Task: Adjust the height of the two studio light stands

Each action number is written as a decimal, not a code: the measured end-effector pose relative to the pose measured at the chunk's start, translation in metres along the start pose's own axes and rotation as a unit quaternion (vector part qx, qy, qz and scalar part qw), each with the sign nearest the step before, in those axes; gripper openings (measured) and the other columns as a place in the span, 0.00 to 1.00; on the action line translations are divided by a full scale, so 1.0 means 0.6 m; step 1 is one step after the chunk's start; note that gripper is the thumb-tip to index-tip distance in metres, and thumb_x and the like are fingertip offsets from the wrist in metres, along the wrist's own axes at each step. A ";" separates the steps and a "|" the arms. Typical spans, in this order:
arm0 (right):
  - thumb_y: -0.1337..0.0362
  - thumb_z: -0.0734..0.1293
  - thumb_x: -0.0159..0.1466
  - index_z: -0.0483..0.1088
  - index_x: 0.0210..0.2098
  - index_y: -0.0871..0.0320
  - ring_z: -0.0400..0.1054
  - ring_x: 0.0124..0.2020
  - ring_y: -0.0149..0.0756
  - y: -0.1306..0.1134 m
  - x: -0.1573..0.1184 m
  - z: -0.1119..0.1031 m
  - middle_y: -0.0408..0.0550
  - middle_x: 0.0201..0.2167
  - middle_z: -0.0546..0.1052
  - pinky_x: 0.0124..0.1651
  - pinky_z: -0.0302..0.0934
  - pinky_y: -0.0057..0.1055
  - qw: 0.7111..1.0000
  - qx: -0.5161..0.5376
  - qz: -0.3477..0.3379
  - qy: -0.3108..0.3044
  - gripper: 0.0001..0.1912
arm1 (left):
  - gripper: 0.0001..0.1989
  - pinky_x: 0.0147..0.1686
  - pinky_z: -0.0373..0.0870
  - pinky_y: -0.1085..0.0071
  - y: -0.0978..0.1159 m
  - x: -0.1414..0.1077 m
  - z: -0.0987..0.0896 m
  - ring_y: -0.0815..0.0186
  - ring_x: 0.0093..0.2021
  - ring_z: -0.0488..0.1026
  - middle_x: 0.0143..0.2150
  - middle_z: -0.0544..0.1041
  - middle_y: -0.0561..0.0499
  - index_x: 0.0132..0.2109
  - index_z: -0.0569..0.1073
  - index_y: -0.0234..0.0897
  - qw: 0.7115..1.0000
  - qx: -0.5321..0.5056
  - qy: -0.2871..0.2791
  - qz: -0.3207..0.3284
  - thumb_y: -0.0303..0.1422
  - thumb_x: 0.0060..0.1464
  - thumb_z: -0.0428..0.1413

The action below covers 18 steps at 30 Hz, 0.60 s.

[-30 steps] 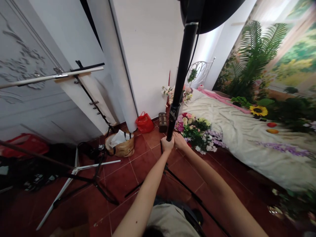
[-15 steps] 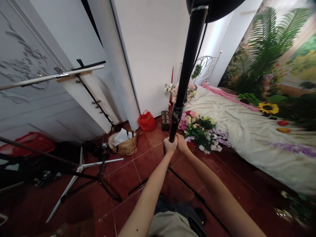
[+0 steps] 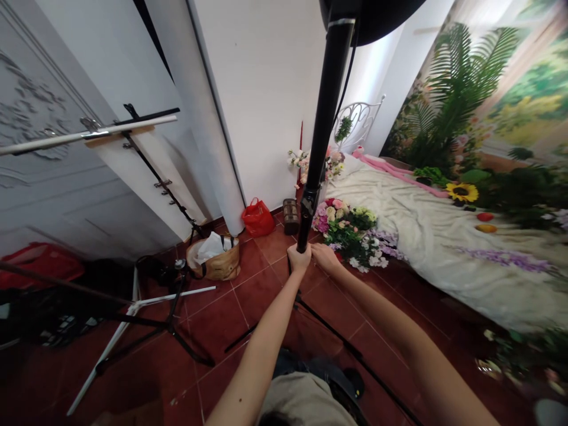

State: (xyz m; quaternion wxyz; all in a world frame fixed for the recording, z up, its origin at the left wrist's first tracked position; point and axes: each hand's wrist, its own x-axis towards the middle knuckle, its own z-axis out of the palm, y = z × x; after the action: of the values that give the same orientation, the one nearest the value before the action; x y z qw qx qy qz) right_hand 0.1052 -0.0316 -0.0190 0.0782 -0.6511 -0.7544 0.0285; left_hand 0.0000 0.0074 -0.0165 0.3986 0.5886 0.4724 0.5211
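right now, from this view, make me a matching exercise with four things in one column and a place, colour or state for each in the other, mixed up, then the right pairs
Things
1. left hand
2. red bag
3. sunflower
4. tan bag

Places, colours or states
A. yellow petals round a dark centre
B. with something white sticking out of its top
C. closed round the black pole
D. on the floor, beside a brown box

Right pairs: 1-C, 2-D, 3-A, 4-B

Bright glow on upper-right wall [image 3: 377, 68]; tiled floor [image 3: 222, 319] dim, darkest lower left; edges stretched, soft
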 end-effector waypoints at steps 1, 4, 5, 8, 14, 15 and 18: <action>0.71 0.57 0.62 0.63 0.56 0.63 0.65 0.54 0.44 -0.005 -0.026 0.018 0.59 0.57 0.67 0.53 0.60 0.38 0.999 0.022 0.018 0.037 0.23 | 0.14 0.20 0.54 0.76 0.000 0.000 0.000 0.73 0.18 0.60 0.16 0.64 0.53 0.17 0.66 0.34 1.000 0.001 0.004 0.000 0.36 0.44 0.56; 0.73 0.60 0.58 0.51 0.64 0.61 0.53 0.63 0.44 -0.010 -0.097 0.058 0.58 0.66 0.49 0.55 0.60 0.38 0.994 0.077 0.043 0.068 0.35 | 0.15 0.20 0.53 0.77 0.002 0.000 -0.001 0.74 0.17 0.59 0.15 0.62 0.54 0.16 0.64 0.35 1.000 -0.005 0.010 0.002 0.36 0.44 0.55; 0.73 0.61 0.56 0.53 0.63 0.59 0.51 0.64 0.45 -0.007 -0.111 0.058 0.58 0.67 0.47 0.56 0.58 0.41 0.992 0.092 0.046 0.071 0.35 | 0.15 0.20 0.53 0.77 0.003 0.000 -0.001 0.74 0.17 0.58 0.15 0.62 0.54 0.16 0.64 0.35 1.000 -0.007 0.010 0.004 0.36 0.44 0.55; 0.70 0.63 0.56 0.60 0.59 0.56 0.47 0.65 0.48 0.001 -0.114 -0.002 0.56 0.67 0.48 0.61 0.50 0.48 0.971 0.176 0.072 0.141 0.30 | 0.16 0.19 0.51 0.76 0.006 0.000 -0.003 0.74 0.17 0.58 0.14 0.61 0.54 0.15 0.63 0.35 1.000 -0.006 0.006 0.006 0.36 0.44 0.55; 0.56 0.73 0.52 0.40 0.65 0.48 0.56 0.61 0.44 -0.074 -0.005 -0.254 0.53 0.64 0.53 0.58 0.57 0.44 0.850 0.456 -0.036 0.262 0.51 | 0.16 0.19 0.54 0.76 0.004 0.000 -0.003 0.73 0.17 0.60 0.15 0.63 0.53 0.16 0.64 0.35 1.000 -0.018 -0.005 0.004 0.37 0.44 0.56; 0.55 0.74 0.50 0.39 0.65 0.48 0.59 0.59 0.43 -0.094 0.013 -0.284 0.54 0.62 0.56 0.57 0.59 0.43 0.836 0.470 -0.051 0.280 0.53 | 0.15 0.20 0.55 0.75 0.003 0.000 -0.003 0.72 0.17 0.61 0.15 0.64 0.53 0.16 0.65 0.35 1.000 -0.021 -0.008 0.003 0.37 0.44 0.56; 0.52 0.73 0.51 0.40 0.64 0.53 0.69 0.46 0.38 -0.138 0.051 -0.332 0.52 0.51 0.68 0.50 0.65 0.41 0.821 0.468 -0.061 0.320 0.51 | 0.14 0.21 0.59 0.75 0.003 -0.001 -0.006 0.69 0.19 0.65 0.16 0.67 0.51 0.18 0.68 0.34 0.999 -0.036 -0.020 -0.013 0.37 0.44 0.56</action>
State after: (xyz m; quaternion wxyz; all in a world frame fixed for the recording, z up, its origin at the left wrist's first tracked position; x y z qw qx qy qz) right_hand 0.0506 -0.0256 0.1922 0.6122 -0.4613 -0.6211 0.1630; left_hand -0.0034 0.0065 -0.0145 0.4361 0.5780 0.4528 0.5203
